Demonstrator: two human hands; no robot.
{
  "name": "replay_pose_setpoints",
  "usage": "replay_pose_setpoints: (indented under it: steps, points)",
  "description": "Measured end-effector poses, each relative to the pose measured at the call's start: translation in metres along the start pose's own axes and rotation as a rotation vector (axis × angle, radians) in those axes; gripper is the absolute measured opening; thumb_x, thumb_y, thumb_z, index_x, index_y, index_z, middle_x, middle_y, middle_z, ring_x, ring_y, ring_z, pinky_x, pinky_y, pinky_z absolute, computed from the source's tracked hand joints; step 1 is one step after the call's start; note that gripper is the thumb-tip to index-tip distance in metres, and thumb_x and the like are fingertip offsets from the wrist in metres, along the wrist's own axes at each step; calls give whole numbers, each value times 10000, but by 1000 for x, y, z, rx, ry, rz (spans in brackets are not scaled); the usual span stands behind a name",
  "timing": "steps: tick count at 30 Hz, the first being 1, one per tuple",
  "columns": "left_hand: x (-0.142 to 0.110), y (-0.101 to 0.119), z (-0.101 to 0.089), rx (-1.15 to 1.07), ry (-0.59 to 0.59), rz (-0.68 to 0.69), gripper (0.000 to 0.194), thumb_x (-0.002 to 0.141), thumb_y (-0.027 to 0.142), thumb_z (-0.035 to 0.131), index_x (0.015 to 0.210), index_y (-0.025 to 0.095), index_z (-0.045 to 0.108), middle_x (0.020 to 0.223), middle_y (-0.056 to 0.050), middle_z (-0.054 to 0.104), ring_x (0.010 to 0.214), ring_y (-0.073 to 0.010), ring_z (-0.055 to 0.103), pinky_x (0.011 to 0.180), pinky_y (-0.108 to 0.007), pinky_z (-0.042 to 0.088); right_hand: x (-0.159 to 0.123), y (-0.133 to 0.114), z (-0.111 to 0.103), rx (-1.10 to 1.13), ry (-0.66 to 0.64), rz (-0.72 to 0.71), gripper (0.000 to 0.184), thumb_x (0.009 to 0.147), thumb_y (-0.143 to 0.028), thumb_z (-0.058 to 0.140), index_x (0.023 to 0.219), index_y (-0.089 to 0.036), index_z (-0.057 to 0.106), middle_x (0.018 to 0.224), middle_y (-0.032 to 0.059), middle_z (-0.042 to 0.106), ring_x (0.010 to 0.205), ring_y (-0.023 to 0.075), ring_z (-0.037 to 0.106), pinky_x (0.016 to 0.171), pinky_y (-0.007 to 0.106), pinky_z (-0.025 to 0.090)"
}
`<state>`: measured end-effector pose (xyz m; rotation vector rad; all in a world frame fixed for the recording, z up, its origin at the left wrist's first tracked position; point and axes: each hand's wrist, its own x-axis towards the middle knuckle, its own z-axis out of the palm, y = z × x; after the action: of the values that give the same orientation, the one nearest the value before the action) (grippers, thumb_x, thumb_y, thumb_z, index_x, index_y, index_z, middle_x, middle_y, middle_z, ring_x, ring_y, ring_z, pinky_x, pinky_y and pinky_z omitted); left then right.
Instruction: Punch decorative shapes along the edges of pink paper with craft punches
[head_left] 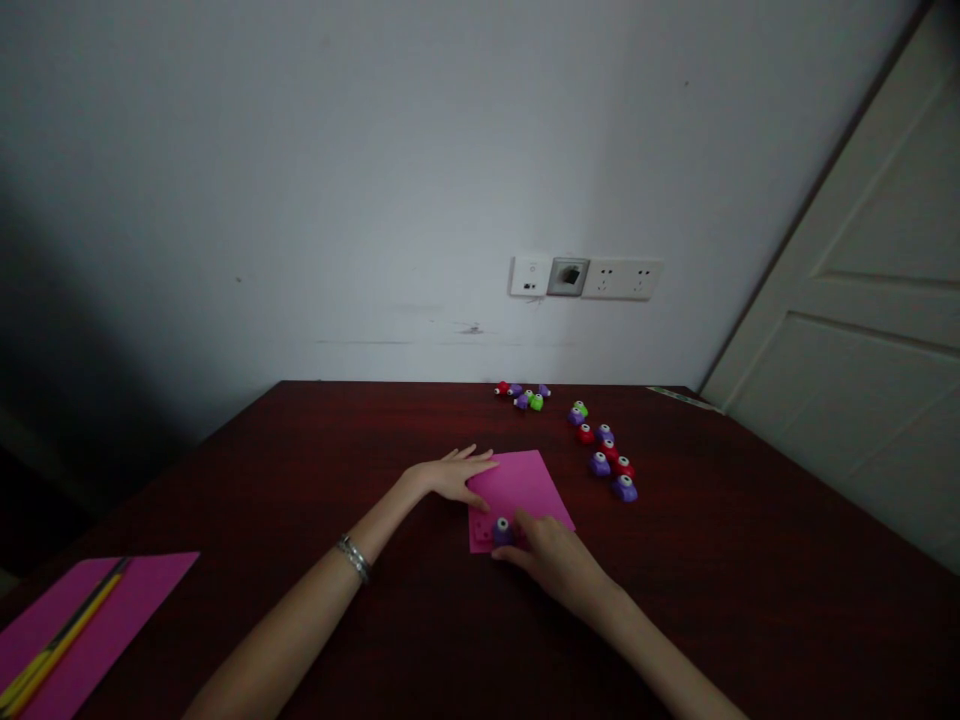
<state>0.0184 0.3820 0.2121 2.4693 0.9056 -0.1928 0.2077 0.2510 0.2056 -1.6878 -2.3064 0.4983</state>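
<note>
A sheet of pink paper [521, 485] lies at an angle on the dark red-brown table. My left hand [454, 478] rests flat across its left edge, fingers spread, with a silver bracelet on the wrist. At the sheet's near edge is a small purple one-eyed toy [502, 533], upright on the paper. My right hand [551, 555] has its thumb and index finger around this toy. Small darker marks [482, 534] show on the paper just left of it; their exact shape is too small to make out.
Several red and purple one-eyed toys [608, 450] stand in a loose line to the right. More toys [523, 400] lie near the wall. At the near left, yellow-and-black sticks [67, 635] rest on pink paper [154, 590]. Wall sockets [619, 279] and a white door [862, 300] are beyond.
</note>
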Motion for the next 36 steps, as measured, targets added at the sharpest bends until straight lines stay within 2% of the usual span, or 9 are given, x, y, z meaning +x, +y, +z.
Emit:
replay_pose_setpoints:
  steps: [8,20,24,27,30,32,34,36]
  points:
    - [0,1,0,-2,3,-2,885,669,547,574,1383,256,141,1456,-34,37,1312,-295,-57,1028,-494,15,0,-1,-2,22,-9,3,255,749,-419,566,852,-186,568,798,60,657,747,226,606,546,252,332]
    - [3,-3,2,3,-6,10,868,687,532,556,1385,267,115,1458,-23,23,1313,-287,-65,1027,-506,4,1,-5,2,-7,6,13,272,758,-454,538,843,-196,561,787,62,650,743,237,605,551,261,336]
    - [2,-1,0,-11,-10,14,872,678,518,577,1382,288,116,1459,-18,8,1312,-284,-79,1026,-508,-3,-1,-4,0,33,20,6,302,732,-480,555,831,-194,553,768,56,642,721,224,593,538,252,329]
    - [-2,3,-8,-68,41,45,859,664,496,610,1374,295,169,1459,-21,31,1317,-272,-58,1039,-475,38,1,0,-7,134,30,31,328,705,-504,571,776,-184,552,707,41,625,645,184,573,517,236,329]
    - [-10,6,-21,-154,203,99,652,699,456,599,1287,262,395,1444,-33,173,1320,-250,87,1039,-388,154,6,7,-16,309,8,69,350,710,-516,555,670,-169,533,594,9,572,523,125,522,461,209,323]
    - [-16,8,-29,-211,322,96,450,736,415,568,1140,217,552,1330,-66,413,1230,-237,337,978,-337,282,10,13,-22,442,-56,97,367,718,-523,537,633,-168,507,512,-23,512,429,90,461,398,191,295]
    - [-20,10,-36,-276,385,38,316,763,389,529,964,170,634,1053,-82,622,974,-198,559,823,-289,412,16,18,-27,545,-154,114,380,723,-533,523,616,-171,481,447,-49,460,356,67,397,344,179,257]
    - [-22,12,-39,-367,351,-40,298,772,388,502,830,134,647,785,-67,664,689,-149,607,601,-238,451,21,22,-30,595,-263,114,407,723,-550,512,584,-170,466,405,-56,439,318,58,361,312,175,239]
